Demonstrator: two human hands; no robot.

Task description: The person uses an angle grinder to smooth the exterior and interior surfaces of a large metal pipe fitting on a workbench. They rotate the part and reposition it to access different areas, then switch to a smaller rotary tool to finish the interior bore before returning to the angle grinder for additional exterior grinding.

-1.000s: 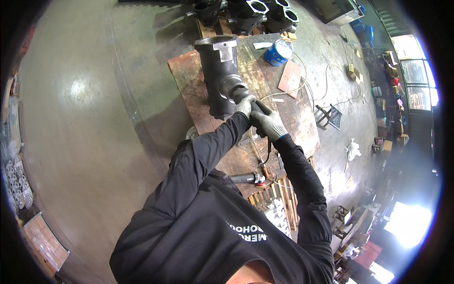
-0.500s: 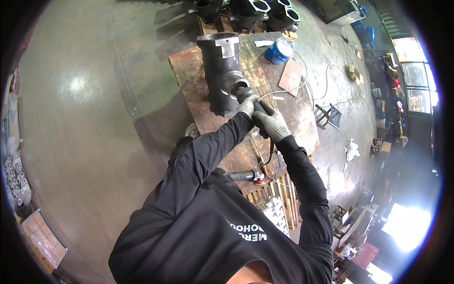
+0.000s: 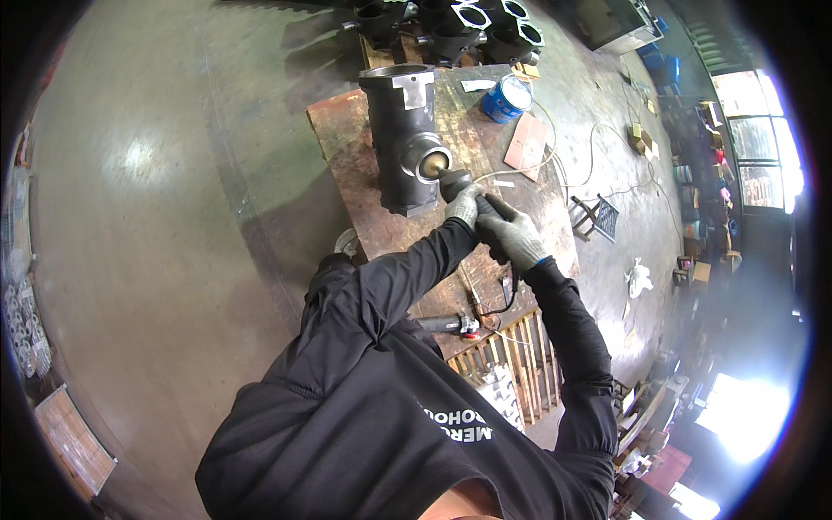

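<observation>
A dark cast-metal pipe body (image 3: 394,130) stands on the worn wooden tabletop (image 3: 347,130), its round side port (image 3: 426,156) facing me. Both my hands, in grey work gloves, grip a dark corded die grinder (image 3: 455,184). My left hand (image 3: 464,206) wraps its front part, close to the port. Behind it, my right hand (image 3: 513,234) is closed round the rear of the tool. The grinder's brass-coloured rounded tip (image 3: 435,165) sits at the mouth of the port; whether it touches the wall I cannot tell.
Beyond the pipe body stand a blue can (image 3: 507,100) and a flat pinkish board (image 3: 526,143). A pale hose (image 3: 555,165) loops off the table. Nearer me lies an angle grinder (image 3: 451,324) beside a slatted pallet (image 3: 520,355). Several similar castings (image 3: 451,35) sit at the back.
Both hands have drawn the die grinder slightly back toward me and to the right. Its brass-coloured tip, hidden before, now shows in the port's mouth.
</observation>
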